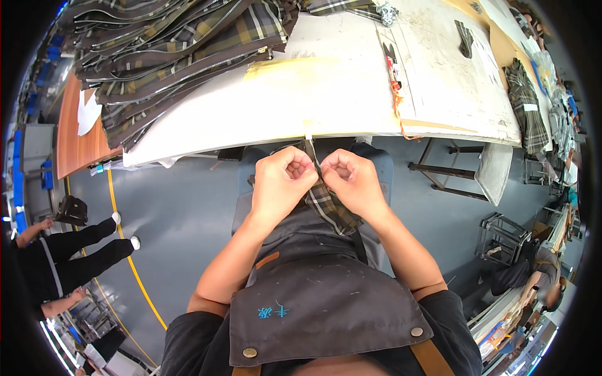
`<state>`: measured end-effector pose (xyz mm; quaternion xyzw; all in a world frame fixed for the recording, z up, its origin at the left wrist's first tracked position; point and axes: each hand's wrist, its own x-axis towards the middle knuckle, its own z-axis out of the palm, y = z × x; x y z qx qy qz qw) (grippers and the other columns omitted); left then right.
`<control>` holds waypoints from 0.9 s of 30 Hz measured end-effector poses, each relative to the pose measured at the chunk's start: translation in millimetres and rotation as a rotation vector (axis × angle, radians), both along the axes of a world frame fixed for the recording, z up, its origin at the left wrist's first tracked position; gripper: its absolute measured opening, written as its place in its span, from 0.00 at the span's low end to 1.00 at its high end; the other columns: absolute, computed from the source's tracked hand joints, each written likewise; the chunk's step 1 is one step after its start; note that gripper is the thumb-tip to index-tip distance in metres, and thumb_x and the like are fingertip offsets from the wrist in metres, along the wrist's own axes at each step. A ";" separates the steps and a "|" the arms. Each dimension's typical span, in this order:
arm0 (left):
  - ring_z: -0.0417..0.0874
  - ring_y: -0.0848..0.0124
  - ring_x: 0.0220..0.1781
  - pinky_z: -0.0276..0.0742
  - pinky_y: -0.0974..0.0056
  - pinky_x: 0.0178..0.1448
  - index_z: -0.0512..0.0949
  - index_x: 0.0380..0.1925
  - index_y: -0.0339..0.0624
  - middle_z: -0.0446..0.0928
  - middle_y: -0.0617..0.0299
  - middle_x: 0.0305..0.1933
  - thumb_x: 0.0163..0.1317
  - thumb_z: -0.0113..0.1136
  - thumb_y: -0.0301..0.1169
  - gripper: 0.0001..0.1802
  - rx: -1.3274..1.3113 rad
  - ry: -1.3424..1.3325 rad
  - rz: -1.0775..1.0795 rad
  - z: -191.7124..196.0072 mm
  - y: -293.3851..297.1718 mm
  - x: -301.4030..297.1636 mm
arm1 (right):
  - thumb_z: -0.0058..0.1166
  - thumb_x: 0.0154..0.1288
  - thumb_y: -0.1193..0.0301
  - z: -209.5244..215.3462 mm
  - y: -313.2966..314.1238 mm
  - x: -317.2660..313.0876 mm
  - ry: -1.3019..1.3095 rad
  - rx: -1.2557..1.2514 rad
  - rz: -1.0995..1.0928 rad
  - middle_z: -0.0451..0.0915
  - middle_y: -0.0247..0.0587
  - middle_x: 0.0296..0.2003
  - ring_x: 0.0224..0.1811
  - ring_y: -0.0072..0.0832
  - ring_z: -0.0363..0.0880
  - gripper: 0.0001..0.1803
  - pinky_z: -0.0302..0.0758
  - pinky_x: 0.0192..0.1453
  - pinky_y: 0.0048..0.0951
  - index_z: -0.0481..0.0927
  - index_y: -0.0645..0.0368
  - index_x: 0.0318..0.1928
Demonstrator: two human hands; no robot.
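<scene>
My left hand (283,182) and my right hand (351,180) meet just in front of the table's near edge, above my lap. Both are closed, with thumbs and fingertips pinching a narrow dark plaid fabric strip (329,210) between them. Its upper end reaches up to the table edge, and the wider lower part hangs down over my dark apron (313,307). What exactly the fingertips grip on the strip is partly hidden by the fingers.
A tall pile of plaid pieces with zippers (182,56) covers the table's left part. Scissors (392,66) with an orange cord lie right of centre on the white table (338,94). A plaid piece (525,106) hangs off the right end. Other people are at both sides.
</scene>
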<state>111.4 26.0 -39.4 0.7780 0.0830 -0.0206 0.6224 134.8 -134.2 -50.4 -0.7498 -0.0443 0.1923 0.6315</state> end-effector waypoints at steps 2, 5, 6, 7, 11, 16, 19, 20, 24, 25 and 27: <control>0.71 0.89 0.23 0.67 0.79 0.27 0.78 0.25 0.36 0.76 0.71 0.21 0.53 0.61 0.19 0.02 -0.017 0.016 0.025 2.7 -1.5 -1.9 | 0.59 0.56 0.77 10.9 5.5 1.4 -0.125 -0.090 -0.001 0.82 0.41 0.25 0.26 0.20 0.81 0.06 0.77 0.32 0.22 0.78 0.67 0.32; 0.70 0.88 0.23 0.68 0.79 0.27 0.78 0.25 0.36 0.76 0.70 0.21 0.52 0.61 0.19 0.02 0.050 -0.023 0.018 5.4 -1.8 -1.7 | 0.60 0.55 0.77 20.8 10.9 7.3 -0.206 -0.160 -0.014 0.82 0.42 0.26 0.26 0.22 0.81 0.06 0.78 0.33 0.23 0.79 0.66 0.33; 0.72 0.86 0.23 0.69 0.77 0.27 0.77 0.24 0.35 0.76 0.69 0.21 0.51 0.61 0.19 0.02 0.063 -0.026 0.016 5.9 -1.8 -1.5 | 0.60 0.55 0.77 20.3 11.1 9.3 -0.224 -0.177 -0.003 0.82 0.41 0.26 0.26 0.22 0.81 0.06 0.78 0.33 0.23 0.79 0.66 0.33; 0.73 0.85 0.23 0.71 0.76 0.28 0.77 0.23 0.35 0.76 0.67 0.21 0.50 0.62 0.19 0.03 0.076 -0.030 0.014 6.4 -1.7 -1.4 | 0.60 0.54 0.77 19.0 11.3 11.3 -0.242 -0.193 0.009 0.82 0.41 0.26 0.26 0.23 0.82 0.06 0.78 0.33 0.23 0.79 0.66 0.33; 0.71 0.86 0.22 0.68 0.78 0.27 0.78 0.25 0.35 0.76 0.69 0.22 0.51 0.62 0.20 0.02 0.084 -0.063 0.023 4.1 0.2 -3.5 | 0.61 0.54 0.76 16.8 10.7 16.0 -0.271 -0.249 0.038 0.83 0.42 0.26 0.26 0.24 0.82 0.06 0.79 0.33 0.23 0.80 0.66 0.33; 0.73 0.85 0.24 0.70 0.77 0.28 0.78 0.26 0.35 0.77 0.67 0.23 0.52 0.63 0.21 0.03 0.045 -0.045 0.031 2.7 1.3 -5.3 | 0.61 0.53 0.76 24.7 10.7 12.5 -0.157 -0.174 0.027 0.83 0.43 0.25 0.26 0.24 0.82 0.06 0.79 0.33 0.24 0.81 0.66 0.32; 0.74 0.84 0.24 0.71 0.76 0.29 0.78 0.26 0.35 0.78 0.66 0.23 0.52 0.64 0.21 0.03 0.050 -0.064 0.012 1.7 2.0 -5.3 | 0.61 0.53 0.76 26.9 10.2 13.6 -0.191 -0.220 0.061 0.83 0.42 0.25 0.26 0.23 0.82 0.06 0.79 0.33 0.24 0.81 0.66 0.32; 0.75 0.83 0.25 0.71 0.75 0.29 0.78 0.26 0.35 0.78 0.66 0.24 0.52 0.64 0.21 0.03 0.054 -0.069 0.005 1.1 2.1 -5.2 | 0.61 0.54 0.76 27.2 10.0 14.3 -0.212 -0.239 0.070 0.83 0.42 0.25 0.26 0.23 0.82 0.06 0.79 0.33 0.24 0.81 0.67 0.32; 0.75 0.83 0.24 0.72 0.75 0.29 0.78 0.26 0.34 0.78 0.66 0.24 0.51 0.63 0.20 0.03 0.085 -0.150 -0.009 -0.4 0.1 -3.8 | 0.58 0.56 0.78 22.3 7.7 15.7 -0.254 -0.286 0.091 0.82 0.34 0.25 0.25 0.15 0.78 0.04 0.76 0.32 0.19 0.80 0.67 0.33; 0.75 0.83 0.24 0.71 0.75 0.29 0.78 0.26 0.34 0.78 0.66 0.24 0.51 0.63 0.20 0.03 0.082 -0.143 -0.001 -0.5 -0.3 -3.6 | 0.57 0.56 0.79 20.1 7.0 15.9 -0.228 -0.268 0.085 0.81 0.34 0.26 0.26 0.15 0.78 0.04 0.76 0.32 0.19 0.80 0.67 0.33; 0.74 0.83 0.24 0.71 0.76 0.29 0.78 0.26 0.34 0.78 0.66 0.23 0.50 0.63 0.20 0.03 0.061 -0.096 0.020 -0.3 -1.0 -3.5 | 0.56 0.57 0.79 17.2 5.0 16.2 -0.105 -0.196 0.072 0.81 0.34 0.26 0.26 0.15 0.78 0.04 0.76 0.33 0.19 0.79 0.67 0.33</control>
